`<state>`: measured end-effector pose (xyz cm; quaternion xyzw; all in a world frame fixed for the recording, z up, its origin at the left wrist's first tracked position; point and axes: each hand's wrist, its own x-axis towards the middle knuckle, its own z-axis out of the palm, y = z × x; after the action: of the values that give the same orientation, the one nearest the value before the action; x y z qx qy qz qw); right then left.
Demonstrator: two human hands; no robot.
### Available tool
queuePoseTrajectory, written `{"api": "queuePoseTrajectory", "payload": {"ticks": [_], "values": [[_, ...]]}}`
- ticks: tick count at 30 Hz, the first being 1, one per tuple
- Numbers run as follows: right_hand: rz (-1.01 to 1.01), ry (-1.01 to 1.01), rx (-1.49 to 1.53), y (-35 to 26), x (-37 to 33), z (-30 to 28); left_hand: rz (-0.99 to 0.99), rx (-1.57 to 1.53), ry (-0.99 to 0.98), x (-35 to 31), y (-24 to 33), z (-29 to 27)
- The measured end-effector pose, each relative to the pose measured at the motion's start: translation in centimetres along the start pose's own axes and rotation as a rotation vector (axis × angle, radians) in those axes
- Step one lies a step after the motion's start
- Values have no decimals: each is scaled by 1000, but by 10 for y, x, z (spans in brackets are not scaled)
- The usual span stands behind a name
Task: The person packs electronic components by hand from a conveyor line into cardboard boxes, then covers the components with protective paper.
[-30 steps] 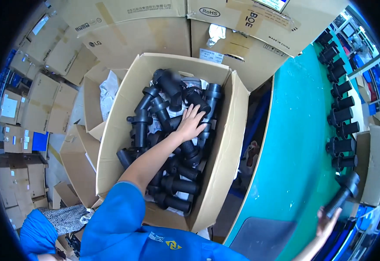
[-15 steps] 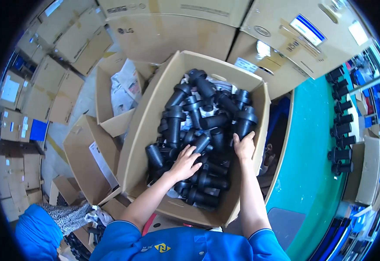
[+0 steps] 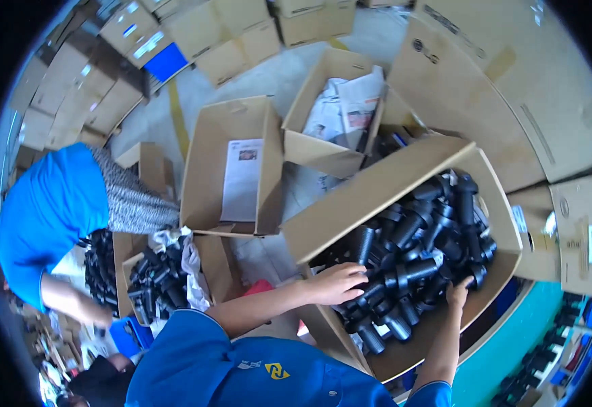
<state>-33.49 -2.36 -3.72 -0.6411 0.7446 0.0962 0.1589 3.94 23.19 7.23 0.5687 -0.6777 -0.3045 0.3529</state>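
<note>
A large cardboard box [image 3: 445, 346] in front of me holds a heap of black plastic fittings [image 3: 411, 271], many with a threaded barrel and a wide collar. Over the left part of the heap is my left hand [image 3: 338, 283], palm down and fingers stretched out, beside an upright threaded fitting [image 3: 364, 243]. My right hand [image 3: 457, 295] is at the box's right side, its fingers closed around a black fitting [image 3: 476, 275] at the heap's edge; part of the grip is hidden.
A co-worker in blue [image 3: 55, 217] bends at the left by a smaller box of black parts [image 3: 157, 281]. An open box with a paper sheet [image 3: 201, 163] and another with crumpled paper [image 3: 296, 142] stand beyond. Tall cartons [image 3: 472, 102] rise behind; a green bench [image 3: 513, 339] is right.
The view has swung left, so the box now appears further right and the co-worker shows more fully. My left hand has shifted from the heap's middle toward its left side.
</note>
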Motion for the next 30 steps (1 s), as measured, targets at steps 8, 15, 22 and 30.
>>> {"api": "queuePoseTrajectory", "payload": {"ticks": [8,15,22,30], "values": [[-354,-305,119,18,39,36,-506,-203,384,-134,18,-72],[-1279,-40,208,-96,103,61,-599,46,512,-209,0,-42],[-1466,-229,153,-199,81,-1,-861,-71,503,-283,44,-19],[-1412,-313,68,-219,60,-93,-894,-24,530,-327,-1,-31]]}}
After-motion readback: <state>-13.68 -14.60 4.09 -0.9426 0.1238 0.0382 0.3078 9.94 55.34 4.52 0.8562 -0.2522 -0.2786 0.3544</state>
